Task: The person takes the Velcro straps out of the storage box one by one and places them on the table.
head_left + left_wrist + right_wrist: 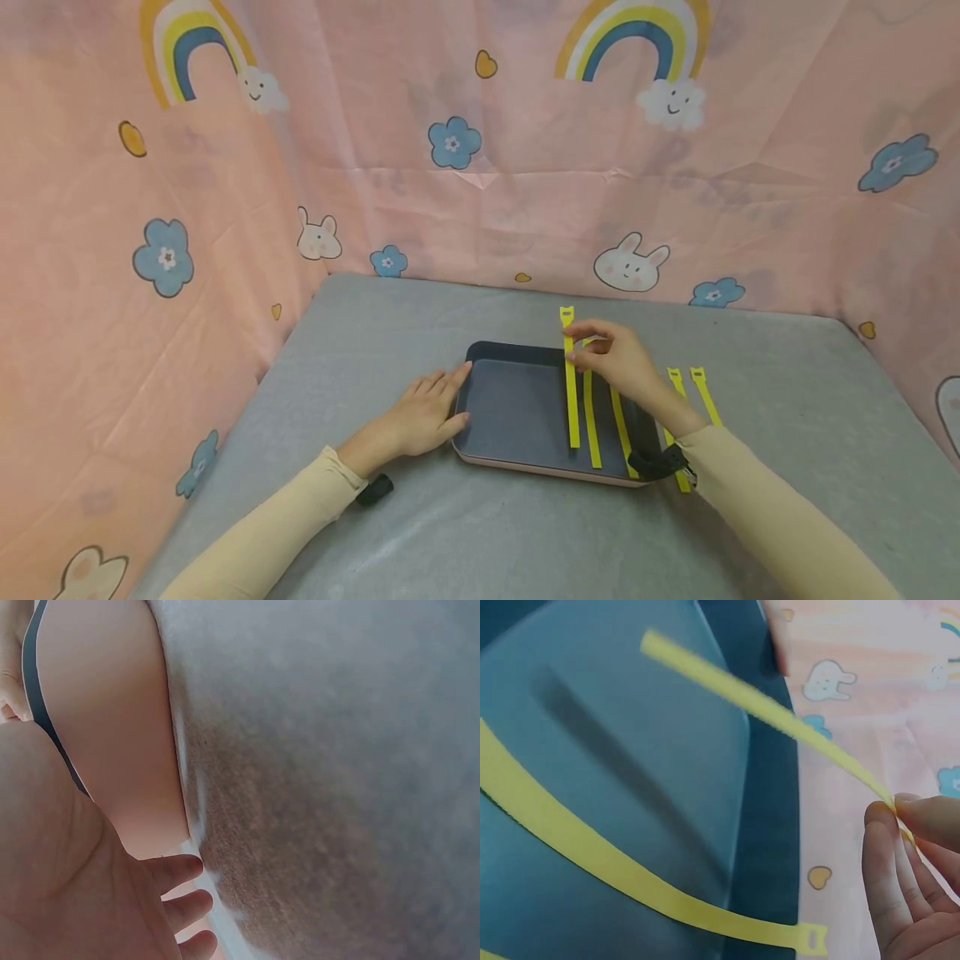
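A yellow hook-and-loop cable tie (572,408) with a slotted head is pinched between the thumb and fingers of my right hand (618,358). In the right wrist view this tie (757,705) is raised over the tray, casting a shadow on its floor. The rectangular baking tray (510,408) is dark inside; its outer wall (112,727) looks pink in the left wrist view. Two more yellow ties lie across it, a nearer one (592,421) and one farther right (621,433). My left hand (423,417) rests at the tray's left rim with fingers extended.
Right of the tray, two more yellow ties lie on the grey cloth (795,433), one (677,383) beside the other (705,392), partly hidden by my right arm. A pink printed curtain (525,217) stands behind and at both sides.
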`<state>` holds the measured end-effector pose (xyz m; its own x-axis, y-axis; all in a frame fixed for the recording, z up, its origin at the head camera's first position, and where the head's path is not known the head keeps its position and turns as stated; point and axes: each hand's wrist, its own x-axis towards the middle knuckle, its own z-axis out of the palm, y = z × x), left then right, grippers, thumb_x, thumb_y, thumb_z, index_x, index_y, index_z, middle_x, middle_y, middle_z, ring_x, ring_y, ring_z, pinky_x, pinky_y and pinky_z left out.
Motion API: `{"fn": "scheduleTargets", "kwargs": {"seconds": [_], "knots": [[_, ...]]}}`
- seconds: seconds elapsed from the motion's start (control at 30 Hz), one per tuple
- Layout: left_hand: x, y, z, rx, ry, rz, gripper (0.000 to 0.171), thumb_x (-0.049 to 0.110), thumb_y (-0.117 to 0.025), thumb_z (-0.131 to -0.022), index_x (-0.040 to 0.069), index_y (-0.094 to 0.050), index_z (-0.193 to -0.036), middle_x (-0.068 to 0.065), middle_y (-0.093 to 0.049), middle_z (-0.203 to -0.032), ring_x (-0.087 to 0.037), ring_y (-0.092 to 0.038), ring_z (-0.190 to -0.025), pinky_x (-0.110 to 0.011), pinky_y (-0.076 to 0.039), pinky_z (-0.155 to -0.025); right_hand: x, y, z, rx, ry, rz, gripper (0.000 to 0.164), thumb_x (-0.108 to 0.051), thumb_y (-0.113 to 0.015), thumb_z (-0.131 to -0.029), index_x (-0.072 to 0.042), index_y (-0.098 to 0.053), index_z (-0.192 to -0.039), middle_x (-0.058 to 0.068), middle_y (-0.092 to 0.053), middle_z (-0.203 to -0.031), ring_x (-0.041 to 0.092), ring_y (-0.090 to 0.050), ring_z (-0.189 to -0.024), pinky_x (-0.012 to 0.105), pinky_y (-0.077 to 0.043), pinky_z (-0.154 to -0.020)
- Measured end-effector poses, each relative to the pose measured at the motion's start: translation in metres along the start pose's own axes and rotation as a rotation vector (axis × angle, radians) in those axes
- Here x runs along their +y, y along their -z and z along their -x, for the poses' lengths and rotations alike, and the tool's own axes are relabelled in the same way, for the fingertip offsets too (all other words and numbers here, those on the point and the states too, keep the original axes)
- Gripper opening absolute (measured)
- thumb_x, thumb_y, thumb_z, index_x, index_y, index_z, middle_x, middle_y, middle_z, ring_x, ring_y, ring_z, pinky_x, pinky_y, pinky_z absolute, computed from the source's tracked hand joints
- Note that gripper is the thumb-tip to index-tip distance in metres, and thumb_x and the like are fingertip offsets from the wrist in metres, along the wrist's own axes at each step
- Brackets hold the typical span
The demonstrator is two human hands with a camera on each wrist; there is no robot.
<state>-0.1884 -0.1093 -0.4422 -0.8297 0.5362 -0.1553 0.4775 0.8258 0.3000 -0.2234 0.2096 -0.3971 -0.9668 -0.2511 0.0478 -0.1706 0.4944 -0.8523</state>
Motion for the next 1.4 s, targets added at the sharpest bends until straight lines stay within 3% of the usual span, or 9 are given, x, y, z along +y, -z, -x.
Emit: {"fn": "scheduleTargets", "kwargs": {"seconds": [0.2,0.33,0.53,0.77,1.2,1.4], "knots": [[0.0,0.0,0.0,0.0,-0.002,-0.005,0.073,0.049,-0.032,-0.099,0.022,0.01,-0.153,-0.006,-0.015,-0.16,-0.033,-0.016,-0.148,-0.051,-0.014,-0.119,-0.001,0.016,0.005,0.033,0.012,0.01,0.04,-0.032,-0.066,-0.087,-0.016,-0.06,-0.124,0.014,-0.064,-0.117,0.022,-0.068,-0.084,0.038,-0.056,-0.08],[0.001,0.001,0.0,-0.005,-0.001,-0.002,0.073,0.049,-0.033,-0.099,0.022,0.01,-0.153,-0.006,-0.015,-0.16,-0.032,-0.016,-0.148,-0.05,-0.014,-0.119,-0.001,0.031,0.012,0.069,-0.006,0.017,0.042,-0.034,-0.065,-0.088,-0.019,-0.059,-0.126,0.01,-0.065,-0.118,0.021,-0.067,-0.087,0.029,-0.055,-0.078],[0.001,0.003,0.001,-0.005,-0.007,0.003,0.073,0.048,-0.033,-0.099,0.021,0.009,-0.153,-0.006,-0.015,-0.16,-0.032,-0.016,-0.148,-0.05,-0.015,-0.119,0.005,0.058,0.024,0.113,-0.031,0.048,0.044,-0.037,-0.065,-0.087,-0.022,-0.058,-0.127,-0.009,-0.066,-0.112,0.006,-0.067,-0.084,0.023,-0.054,-0.076],[0.0,0.003,0.001,-0.004,-0.005,0.003,0.073,0.048,-0.033,-0.099,0.021,0.009,-0.153,-0.007,-0.015,-0.16,-0.032,-0.016,-0.148,-0.05,-0.015,-0.119,0.012,0.085,0.038,0.129,-0.057,0.11,0.044,-0.038,-0.064,-0.088,-0.023,-0.056,-0.129,-0.025,-0.061,-0.108,0.0,-0.065,-0.085,0.019,-0.052,-0.075],[-0.001,0.002,0.001,-0.008,-0.007,0.007,0.073,0.048,-0.033,-0.099,0.021,0.009,-0.153,-0.006,-0.014,-0.161,-0.033,-0.016,-0.148,-0.051,-0.015,-0.119,0.046,0.119,0.066,0.162,-0.151,0.206,0.05,-0.042,-0.061,-0.089,-0.023,-0.053,-0.134,-0.032,-0.055,-0.109,-0.001,-0.063,-0.084,0.015,-0.047,-0.075],[0.0,0.002,0.001,-0.007,-0.005,0.001,0.073,0.049,-0.032,-0.099,0.022,0.009,-0.153,-0.006,-0.013,-0.161,-0.033,-0.016,-0.148,-0.05,-0.015,-0.119,0.065,0.134,0.076,0.154,-0.199,0.241,0.055,-0.045,-0.06,-0.089,-0.019,-0.05,-0.137,-0.037,-0.051,-0.107,-0.01,-0.059,-0.084,0.015,-0.046,-0.074]]}}
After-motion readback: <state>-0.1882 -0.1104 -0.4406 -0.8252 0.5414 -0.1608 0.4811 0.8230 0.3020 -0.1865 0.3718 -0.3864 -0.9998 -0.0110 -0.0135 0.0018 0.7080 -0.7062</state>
